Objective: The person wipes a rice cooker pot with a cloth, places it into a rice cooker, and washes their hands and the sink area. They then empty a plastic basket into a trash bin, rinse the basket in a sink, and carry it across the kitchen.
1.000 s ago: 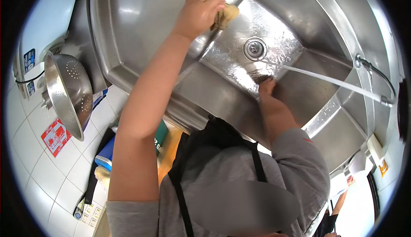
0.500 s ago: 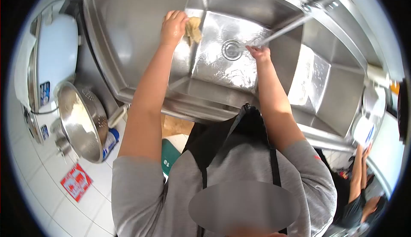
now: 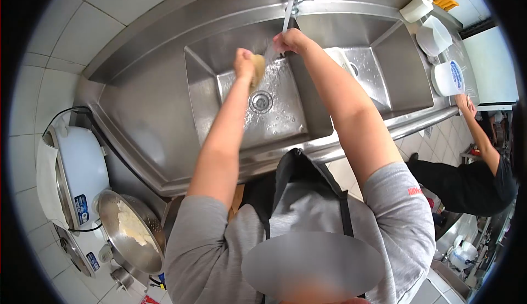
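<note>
One yellow-tan, spongy-looking piece [image 3: 258,71], in the head view, is gripped by my left hand [image 3: 244,64] over the grey steel basin [image 3: 285,98]: probably light, soft, slippery, best held mid-body. My right hand [image 3: 291,40] meets the whitish water stream [image 3: 287,18]; its closure I can't tell.

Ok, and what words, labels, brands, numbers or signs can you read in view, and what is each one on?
None reads clearly.
Red lettering on the grey right sleeve: too small and blurred.
Blue print on the white tub: too blurred.
Two dark blue labels on the pale appliances at left: too small.
Red-and-white patch at the bottom edge: cut off, unreadable.
Yellowish item in the left hand: no text shows.
</note>
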The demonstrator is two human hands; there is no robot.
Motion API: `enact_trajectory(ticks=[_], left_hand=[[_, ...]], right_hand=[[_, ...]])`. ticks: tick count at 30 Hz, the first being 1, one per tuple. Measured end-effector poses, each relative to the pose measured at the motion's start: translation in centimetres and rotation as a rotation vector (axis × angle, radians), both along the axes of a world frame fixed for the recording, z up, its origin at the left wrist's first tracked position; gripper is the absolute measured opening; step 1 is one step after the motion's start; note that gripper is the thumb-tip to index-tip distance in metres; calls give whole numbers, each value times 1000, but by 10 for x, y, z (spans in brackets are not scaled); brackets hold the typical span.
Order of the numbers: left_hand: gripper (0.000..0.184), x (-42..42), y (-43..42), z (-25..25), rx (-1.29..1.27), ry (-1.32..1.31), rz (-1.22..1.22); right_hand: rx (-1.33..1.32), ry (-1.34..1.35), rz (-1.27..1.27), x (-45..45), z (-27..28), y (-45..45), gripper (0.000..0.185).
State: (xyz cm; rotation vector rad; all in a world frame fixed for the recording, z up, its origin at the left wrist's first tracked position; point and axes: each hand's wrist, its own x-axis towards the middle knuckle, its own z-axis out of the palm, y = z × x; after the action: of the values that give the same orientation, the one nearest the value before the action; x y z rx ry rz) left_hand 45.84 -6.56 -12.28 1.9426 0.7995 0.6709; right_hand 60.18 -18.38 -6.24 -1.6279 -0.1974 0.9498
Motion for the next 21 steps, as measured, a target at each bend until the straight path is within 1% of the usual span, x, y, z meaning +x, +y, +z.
enact_trajectory(ticks=[1, 2, 3, 4, 5, 7, 10, 11, 13, 14, 15, 16, 17, 18, 20, 21], left_hand=[[15, 18, -9, -6, -71, 17, -8], [15, 31, -17, -5, -103, 5, -76], [18, 47, -22, -12, -94, 60, -119], [20, 56, -30, -8, -304, -48, -145], [22, 62, -41, 1, -516, -155, -170], [27, 81, -55, 26, -936, -383, -229], [25, 86, -51, 60, -432, 73, -425], [22, 90, -48, 56, -535, -85, -499], [19, 92, -33, 45, -531, -141, -461], [19, 89, -34, 62, -526, -172, -443], [23, 79, -38, 74, -842, -100, -332], [24, 77, -35, 62, -1060, -89, -226], [25, 77, -26, 36, -1273, -81, -117], [26, 76, -21, 12, -1484, -71, -1], [28, 66, -34, -14, -1546, -154, -71], [29, 67, -37, -27, -1568, -155, -55]], right_hand=[[-3, -39, 16, 0, 10, 2, 14], [27, -4, 55, -1, 21, 1, 14], [57, 30, 93, 1, 34, -1, 14], [84, 68, 130, 1, 43, -4, 14], [69, 33, 203, 0, 49, -8, 12], [38, -52, 346, 7, 63, -14, 21], [-306, -1019, 155, 13, 47, -17, 32], [-354, -1217, 2, 9, 32, -15, 41], [-227, -851, -50, 8, 12, -15, 34], [-163, -669, -72, 9, 7, -14, 31], [-130, -803, -110, 5, -2, -15, 30], [-94, -936, -151, -1, -7, -15, 29], [-55, -1071, -195, -2, -12, -11, 28], [43, -1049, -152, -3, -24, -2, 20], [428, -13, -224, -14, -9, 3, 11], [606, 391, -343, -9, -9, 4, 7]])
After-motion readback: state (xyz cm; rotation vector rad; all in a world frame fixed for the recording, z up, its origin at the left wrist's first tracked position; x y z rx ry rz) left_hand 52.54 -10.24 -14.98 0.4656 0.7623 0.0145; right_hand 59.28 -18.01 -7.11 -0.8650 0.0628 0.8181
